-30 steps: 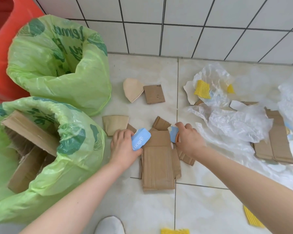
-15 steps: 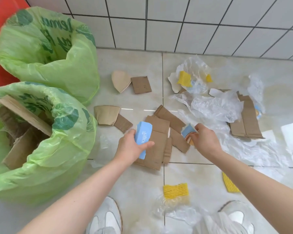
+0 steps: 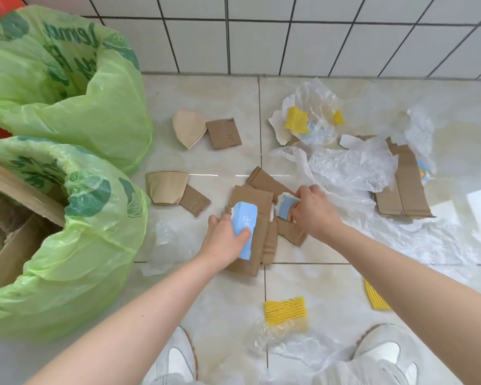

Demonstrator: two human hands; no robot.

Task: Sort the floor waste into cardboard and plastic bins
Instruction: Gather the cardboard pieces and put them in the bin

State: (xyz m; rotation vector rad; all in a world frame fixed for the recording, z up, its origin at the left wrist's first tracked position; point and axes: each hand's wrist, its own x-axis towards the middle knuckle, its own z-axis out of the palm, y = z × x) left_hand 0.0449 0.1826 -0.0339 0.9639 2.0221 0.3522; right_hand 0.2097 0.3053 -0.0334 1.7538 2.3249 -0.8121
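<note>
Left hand [image 3: 225, 240]: gripped a blue carton piece [image 3: 245, 226], thumb across its face, above the flattened cardboard [image 3: 257, 215].
Right hand [image 3: 313, 213]: pinched a smaller blue-and-white scrap [image 3: 286, 208] just right of that cardboard.
Cardboard bin [image 3: 95, 207]: green-bagged, at the floor's left edge, holding brown pieces, left of both hands.
Plastic film [image 3: 350, 168]: crumpled beyond the right hand.

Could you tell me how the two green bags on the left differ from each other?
The near green bag holds large brown cardboard pieces that stick up inside it, while the far green bag shows no contents from this angle. The near bag's mouth gapes wide towards the camera; the far bag's plastic folds inward over its opening. Both are translucent light green with dark green print, standing beside each other on the tiled floor.
</note>
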